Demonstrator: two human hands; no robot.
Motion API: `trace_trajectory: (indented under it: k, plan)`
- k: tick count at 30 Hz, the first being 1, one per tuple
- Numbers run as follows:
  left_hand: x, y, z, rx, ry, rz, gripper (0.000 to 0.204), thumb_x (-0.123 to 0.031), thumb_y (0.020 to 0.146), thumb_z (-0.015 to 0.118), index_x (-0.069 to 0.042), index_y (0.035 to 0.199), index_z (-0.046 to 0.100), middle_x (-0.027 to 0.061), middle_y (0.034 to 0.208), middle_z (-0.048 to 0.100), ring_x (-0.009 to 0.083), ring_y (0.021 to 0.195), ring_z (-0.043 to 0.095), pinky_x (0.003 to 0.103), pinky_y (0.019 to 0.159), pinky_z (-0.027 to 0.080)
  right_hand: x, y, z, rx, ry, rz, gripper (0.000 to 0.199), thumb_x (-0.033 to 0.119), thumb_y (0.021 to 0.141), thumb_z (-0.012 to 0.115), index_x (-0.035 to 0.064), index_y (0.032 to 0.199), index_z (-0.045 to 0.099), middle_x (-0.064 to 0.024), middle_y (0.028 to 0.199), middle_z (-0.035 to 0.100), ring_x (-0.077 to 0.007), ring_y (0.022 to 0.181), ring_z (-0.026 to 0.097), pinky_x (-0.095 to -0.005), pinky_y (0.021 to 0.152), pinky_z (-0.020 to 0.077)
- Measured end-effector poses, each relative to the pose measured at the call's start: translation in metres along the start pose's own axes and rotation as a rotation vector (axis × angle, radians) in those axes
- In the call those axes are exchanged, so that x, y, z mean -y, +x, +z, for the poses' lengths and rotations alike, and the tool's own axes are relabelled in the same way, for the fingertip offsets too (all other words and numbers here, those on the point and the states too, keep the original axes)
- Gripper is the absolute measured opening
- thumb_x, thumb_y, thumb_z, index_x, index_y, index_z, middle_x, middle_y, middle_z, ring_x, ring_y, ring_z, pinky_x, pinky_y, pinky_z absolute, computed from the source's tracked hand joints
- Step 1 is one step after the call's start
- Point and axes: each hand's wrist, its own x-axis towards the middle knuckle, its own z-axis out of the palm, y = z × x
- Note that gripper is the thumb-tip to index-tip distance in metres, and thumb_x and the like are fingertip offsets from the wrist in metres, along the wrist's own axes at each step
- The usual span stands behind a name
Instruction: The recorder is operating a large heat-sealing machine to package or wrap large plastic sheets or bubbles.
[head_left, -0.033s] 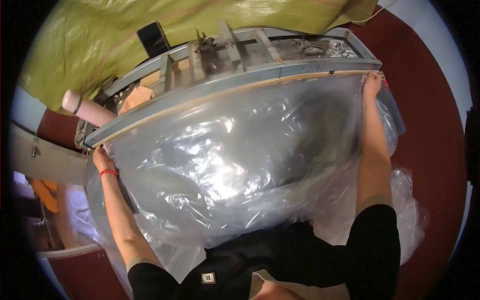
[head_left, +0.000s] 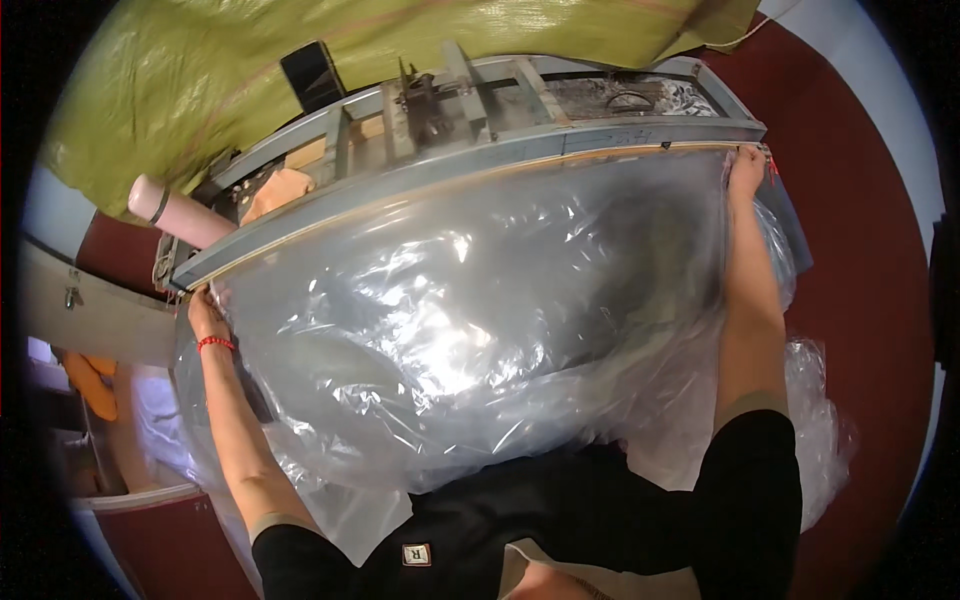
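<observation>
A wide sheet of clear plastic film (head_left: 480,300) stretches between my two hands, shiny and wrinkled toward my body. Its far edge lies along the front bar of a grey metal frame (head_left: 480,162), beside a thin tan strip. At the bar's left end my left hand (head_left: 207,315), with a red bead bracelet (head_left: 215,343) on the wrist, is closed on the film's corner. My right hand (head_left: 746,172) pinches the opposite corner near the bar's right end. The fingertips of both hands are partly hidden.
A pink bottle (head_left: 180,212) and an orange cloth (head_left: 277,193) lie at the frame's left. Behind it, a black phone (head_left: 312,77) rests by a yellow-green tarp (head_left: 420,30). Bunched film (head_left: 808,430) hangs at the right above the dark red floor (head_left: 870,300).
</observation>
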Motion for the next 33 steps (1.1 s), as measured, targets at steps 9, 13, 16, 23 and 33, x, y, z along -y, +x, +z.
trace_trajectory:
  k: [9,13,16,23,33]
  plan:
    - [-0.034,-0.049,-0.040,0.342,0.717,0.291,0.028,-0.031,0.083,0.052,-0.004,0.076,0.057,-0.0066,0.062,0.045,0.0042,0.054,0.037,0.023,0.046,0.029,0.068,-0.034,-0.080,0.213,-0.454,-0.257,0.026,0.026,0.073,0.065,0.0029,0.085,0.063,-0.0079,0.085,0.062,-0.0134,0.078,0.056,-0.0263,0.072,0.0425]
    - [-0.063,-0.165,0.030,0.533,0.377,0.161,0.018,-0.027,0.083,0.054,-0.010,0.084,0.059,-0.0100,0.064,0.043,0.0010,0.056,0.035,0.017,0.049,0.027,0.061,-0.029,-0.199,-0.113,-0.936,-0.100,0.036,0.035,0.073,0.057,0.0095,0.098,0.061,-0.0080,0.100,0.061,-0.0251,0.089,0.058,-0.0343,0.077,0.0441]
    - [-0.073,-0.217,0.061,0.582,0.188,0.078,0.016,-0.026,0.083,0.054,-0.011,0.078,0.056,-0.0102,0.059,0.040,-0.0001,0.049,0.030,0.018,0.043,0.019,0.123,-0.077,-0.178,-0.608,-1.192,-0.081,0.043,0.030,0.075,0.060,0.0008,0.106,0.056,-0.0153,0.106,0.057,-0.0280,0.098,0.054,-0.0340,0.083,0.0417]
    - [-0.097,-0.271,0.071,0.677,0.151,0.100,0.012,-0.019,0.080,0.059,-0.007,0.079,0.059,-0.0088,0.057,0.043,-0.0004,0.045,0.029,0.017,0.041,0.019,0.241,-0.219,0.013,0.659,-0.205,-0.376,0.025,0.017,0.078,0.058,0.0042,0.100,0.057,-0.0057,0.096,0.059,-0.0150,0.089,0.055,-0.0269,0.080,0.0408]
    - [-0.113,-0.289,0.057,0.735,0.264,0.351,0.008,-0.009,0.077,0.062,-0.002,0.078,0.058,-0.0036,0.060,0.049,0.0046,0.053,0.045,0.020,0.044,0.035,0.302,-0.421,0.124,1.535,0.612,-0.427,0.016,0.011,0.075,0.062,-0.0003,0.086,0.059,-0.0050,0.076,0.059,-0.0124,0.070,0.055,-0.0239,0.062,0.0431]
